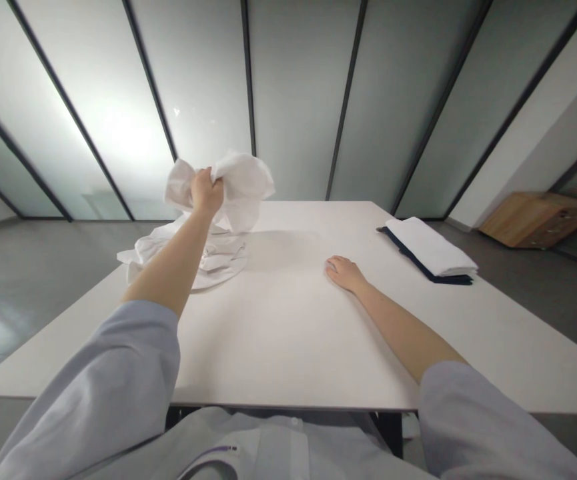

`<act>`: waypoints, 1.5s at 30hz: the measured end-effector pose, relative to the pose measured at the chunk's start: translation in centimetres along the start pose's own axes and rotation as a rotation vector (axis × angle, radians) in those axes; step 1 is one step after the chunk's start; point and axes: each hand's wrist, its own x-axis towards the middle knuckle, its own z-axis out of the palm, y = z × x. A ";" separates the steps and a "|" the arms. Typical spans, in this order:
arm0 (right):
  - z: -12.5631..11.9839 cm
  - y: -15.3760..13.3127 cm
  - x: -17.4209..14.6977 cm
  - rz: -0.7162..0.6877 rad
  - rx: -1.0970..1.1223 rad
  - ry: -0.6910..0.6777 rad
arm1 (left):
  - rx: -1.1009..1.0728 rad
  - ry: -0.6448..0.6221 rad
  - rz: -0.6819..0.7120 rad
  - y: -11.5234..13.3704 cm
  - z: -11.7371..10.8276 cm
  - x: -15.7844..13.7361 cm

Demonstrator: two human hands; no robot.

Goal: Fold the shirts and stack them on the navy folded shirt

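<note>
My left hand is raised over the far left part of the white table, closed around a bunched white cloth. Loose, thin folds of it spread to both sides of the fist. Beneath and behind my left forearm lies a crumpled heap of white fabric; whether it joins the lifted cloth I cannot tell. My right hand rests palm down on the tabletop right of centre, fingers lying on the surface with nothing in them.
On the table's right side, a folded white cloth lies on a folded dark navy one. The white table reaches toward a frosted glass partition. A wooden cabinet stands on the floor at the right.
</note>
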 end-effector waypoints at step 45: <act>-3.2 -1.9 -0.4 -0.069 -0.065 -0.080 | -0.145 -0.446 -0.030 4.1 9.9 -19.3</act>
